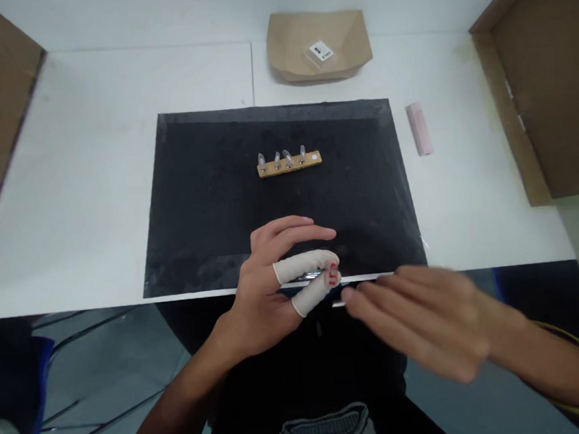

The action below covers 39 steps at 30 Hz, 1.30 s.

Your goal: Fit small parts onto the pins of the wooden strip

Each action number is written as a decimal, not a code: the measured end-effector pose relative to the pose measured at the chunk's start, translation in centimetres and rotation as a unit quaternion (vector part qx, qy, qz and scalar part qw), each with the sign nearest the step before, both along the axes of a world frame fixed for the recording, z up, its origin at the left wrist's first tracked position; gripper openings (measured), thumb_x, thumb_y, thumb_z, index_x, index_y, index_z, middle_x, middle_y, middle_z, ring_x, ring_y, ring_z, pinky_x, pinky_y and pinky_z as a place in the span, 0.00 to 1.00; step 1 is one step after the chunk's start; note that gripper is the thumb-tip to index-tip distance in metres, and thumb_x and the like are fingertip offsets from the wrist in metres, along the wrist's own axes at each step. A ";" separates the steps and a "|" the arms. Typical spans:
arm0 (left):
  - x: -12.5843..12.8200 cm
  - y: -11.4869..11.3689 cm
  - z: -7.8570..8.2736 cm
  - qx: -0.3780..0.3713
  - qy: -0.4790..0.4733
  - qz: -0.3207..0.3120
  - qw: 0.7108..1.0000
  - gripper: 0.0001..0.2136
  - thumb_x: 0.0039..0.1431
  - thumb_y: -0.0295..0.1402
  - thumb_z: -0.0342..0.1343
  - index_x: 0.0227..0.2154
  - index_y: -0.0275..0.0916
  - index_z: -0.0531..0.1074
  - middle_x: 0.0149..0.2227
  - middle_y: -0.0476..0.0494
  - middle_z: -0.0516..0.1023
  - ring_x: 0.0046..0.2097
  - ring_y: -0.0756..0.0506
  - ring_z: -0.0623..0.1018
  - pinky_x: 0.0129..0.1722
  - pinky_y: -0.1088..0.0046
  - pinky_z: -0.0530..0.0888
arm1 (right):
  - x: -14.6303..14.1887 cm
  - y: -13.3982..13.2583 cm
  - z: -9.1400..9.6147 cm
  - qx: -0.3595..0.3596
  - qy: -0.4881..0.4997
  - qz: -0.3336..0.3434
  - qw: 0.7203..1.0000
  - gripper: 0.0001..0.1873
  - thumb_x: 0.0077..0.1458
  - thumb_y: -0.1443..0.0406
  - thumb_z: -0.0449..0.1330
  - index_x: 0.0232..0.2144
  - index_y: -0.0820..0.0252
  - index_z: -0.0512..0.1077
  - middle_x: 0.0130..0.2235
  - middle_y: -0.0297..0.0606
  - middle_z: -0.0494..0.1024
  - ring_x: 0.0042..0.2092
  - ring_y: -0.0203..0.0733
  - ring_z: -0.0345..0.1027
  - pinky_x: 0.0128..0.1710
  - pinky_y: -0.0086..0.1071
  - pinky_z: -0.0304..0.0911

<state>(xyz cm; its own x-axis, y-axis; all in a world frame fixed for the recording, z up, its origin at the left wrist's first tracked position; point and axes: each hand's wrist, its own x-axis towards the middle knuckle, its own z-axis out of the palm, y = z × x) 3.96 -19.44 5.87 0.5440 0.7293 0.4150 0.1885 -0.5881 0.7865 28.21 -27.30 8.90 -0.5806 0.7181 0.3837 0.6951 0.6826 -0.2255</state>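
My left hand [270,292] is at the table's front edge, with white finger cots on its thumb and index finger. Those two fingertips pinch a small clear piece with red marks [333,274], whose exact kind I cannot make out. Just to the right, my right hand [422,317] is closed and slightly blurred. From its fingertips sticks the short silvery end of a thin tool [338,304]; the rest is hidden in the hand. Beyond both hands, a narrow tan strip [295,166] bears several clear nail-shaped tips [288,158] standing upright on small metal bases, and a white dot at its right end.
A black mat [208,203] covers the middle of the white table [92,192]. At the back stands a brown paper tray [285,37] with a small labelled clear box [320,54] in it. A pink block [419,129] lies right of the mat. Brown panels flank the table.
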 end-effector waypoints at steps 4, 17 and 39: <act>0.2 0.4 -0.2 -0.015 -0.004 -0.005 1.000 0.06 0.63 0.27 0.66 0.41 0.43 0.80 0.51 0.42 0.84 0.58 0.39 0.78 0.59 0.49 0.74 | 0.6 0.8 -1.5 0.092 0.018 -0.043 0.995 0.16 0.63 0.74 0.65 0.53 0.67 0.74 0.36 0.38 0.84 0.34 0.36 0.76 0.33 0.32 0.71; 1.3 0.8 0.5 -0.110 -0.074 -0.048 0.990 0.08 0.64 0.26 0.66 0.44 0.44 0.81 0.53 0.43 0.83 0.59 0.39 0.76 0.60 0.52 0.74 | 1.6 2.6 -9.2 0.058 0.009 -0.293 0.954 0.10 0.63 0.70 0.67 0.46 0.58 0.75 0.52 0.45 0.80 0.51 0.52 0.75 0.49 0.45 0.70; 1.7 0.2 1.0 -0.122 -0.084 -0.049 0.988 0.10 0.62 0.23 0.66 0.44 0.43 0.81 0.53 0.44 0.83 0.60 0.40 0.76 0.60 0.53 0.74 | -1.0 0.6 -3.3 0.005 0.169 -0.300 0.939 0.09 0.63 0.69 0.67 0.45 0.56 0.77 0.56 0.46 0.78 0.57 0.53 0.72 0.58 0.52 0.64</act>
